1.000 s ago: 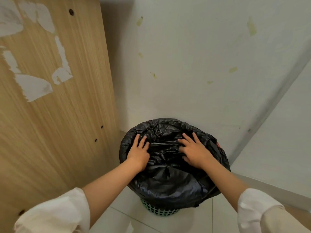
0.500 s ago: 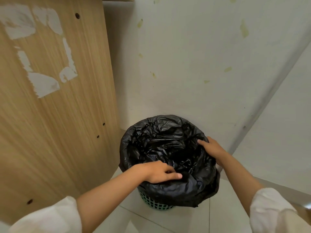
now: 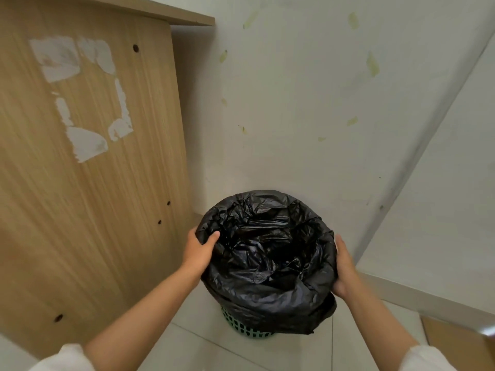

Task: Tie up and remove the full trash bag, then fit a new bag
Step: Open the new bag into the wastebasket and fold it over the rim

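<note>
Head view looks down at a crinkled black plastic trash bag [image 3: 267,253] lining a round green lattice plastic bin [image 3: 245,329] on the pale tiled floor [image 3: 187,352], in the corner between a light wooden panel [image 3: 88,183] and a white wall [image 3: 308,116]. The bag's edge is folded over the bin's rim. The left hand [image 3: 199,251] grips the left rim, thumb hooked inside over the plastic. The right hand [image 3: 344,266] cups the right rim from outside; its fingers are mostly hidden behind the bag.
</note>
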`<action>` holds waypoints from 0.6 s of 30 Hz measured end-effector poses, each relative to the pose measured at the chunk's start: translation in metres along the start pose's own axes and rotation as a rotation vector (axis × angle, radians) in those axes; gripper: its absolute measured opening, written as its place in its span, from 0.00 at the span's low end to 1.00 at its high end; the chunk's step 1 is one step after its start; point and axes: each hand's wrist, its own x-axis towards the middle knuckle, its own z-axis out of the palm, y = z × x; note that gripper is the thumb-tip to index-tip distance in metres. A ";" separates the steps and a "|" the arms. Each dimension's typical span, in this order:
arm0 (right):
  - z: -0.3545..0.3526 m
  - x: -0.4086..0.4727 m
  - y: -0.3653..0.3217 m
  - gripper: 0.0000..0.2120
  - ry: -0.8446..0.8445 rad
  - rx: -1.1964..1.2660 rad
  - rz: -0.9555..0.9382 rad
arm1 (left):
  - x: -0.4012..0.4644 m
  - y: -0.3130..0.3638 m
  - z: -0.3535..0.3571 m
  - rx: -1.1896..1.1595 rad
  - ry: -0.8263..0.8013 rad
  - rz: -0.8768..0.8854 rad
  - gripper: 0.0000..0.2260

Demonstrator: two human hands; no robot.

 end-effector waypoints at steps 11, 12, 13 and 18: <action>-0.007 -0.013 0.017 0.19 0.446 -0.138 -0.235 | -0.029 -0.022 -0.022 -0.232 -0.199 -0.394 0.26; -0.011 -0.006 0.018 0.21 0.382 -0.082 -0.199 | -0.031 -0.026 -0.024 -0.286 -0.235 -0.393 0.22; -0.009 -0.004 0.018 0.19 0.330 -0.033 -0.181 | -0.029 -0.032 -0.027 -0.343 -0.264 -0.394 0.18; 0.006 -0.030 0.017 0.09 0.312 0.002 -0.213 | -0.005 -0.057 -0.037 -0.411 -0.144 -0.439 0.14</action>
